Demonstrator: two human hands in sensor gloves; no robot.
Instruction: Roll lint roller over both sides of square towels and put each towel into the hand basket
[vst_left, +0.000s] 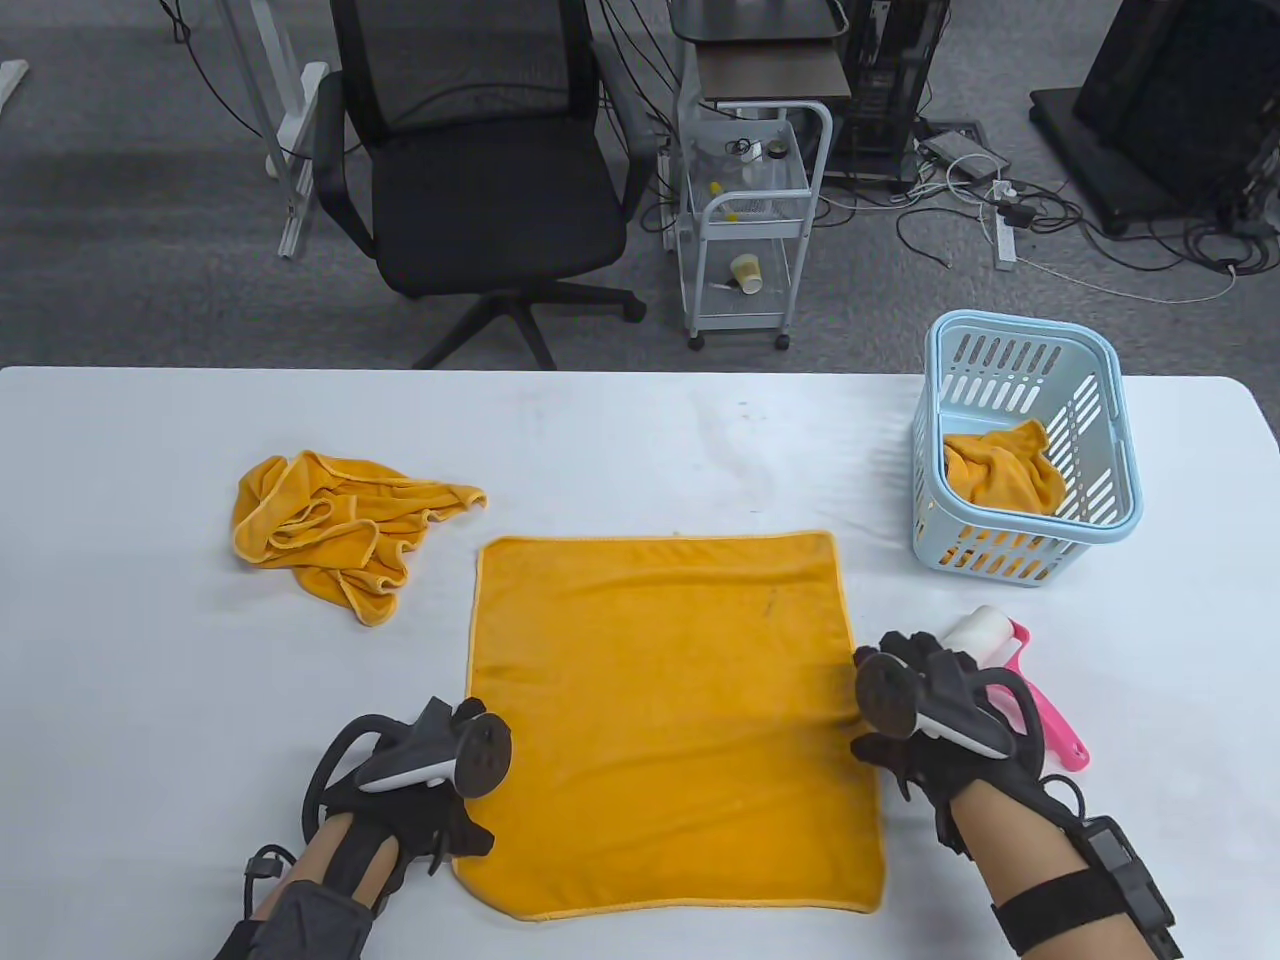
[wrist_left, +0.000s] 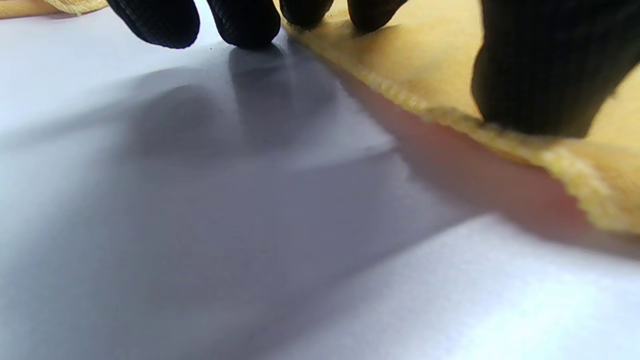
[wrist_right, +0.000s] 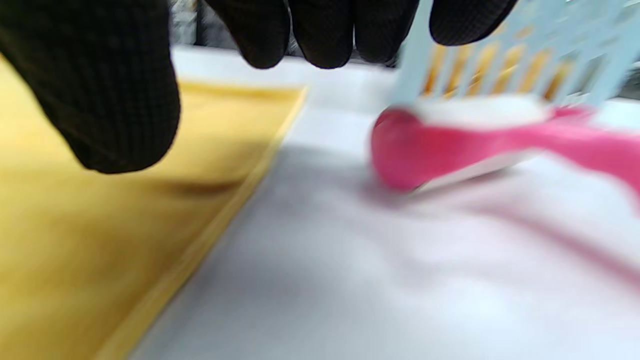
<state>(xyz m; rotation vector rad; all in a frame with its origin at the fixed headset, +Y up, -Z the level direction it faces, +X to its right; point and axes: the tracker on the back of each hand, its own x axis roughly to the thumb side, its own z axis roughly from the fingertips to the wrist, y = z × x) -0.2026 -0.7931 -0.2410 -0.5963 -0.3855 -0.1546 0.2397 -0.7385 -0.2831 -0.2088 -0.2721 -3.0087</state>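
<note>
Towel lay spread flat at table centre. Left hand rested at its near-left edge, thumb and fingertips pressing the hem, nothing clasped. Right hand hovered beside the right edge, fingers apart, empty. Lint roller lay just right; basket held another towel; crumpled towel sat far left.

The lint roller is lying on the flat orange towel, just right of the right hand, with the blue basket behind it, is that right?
Not quite. The lint roller lies on the bare white table, off the flat orange towel, as the table view and right wrist view show. It is just right of the right hand, with the blue basket behind it.
</note>
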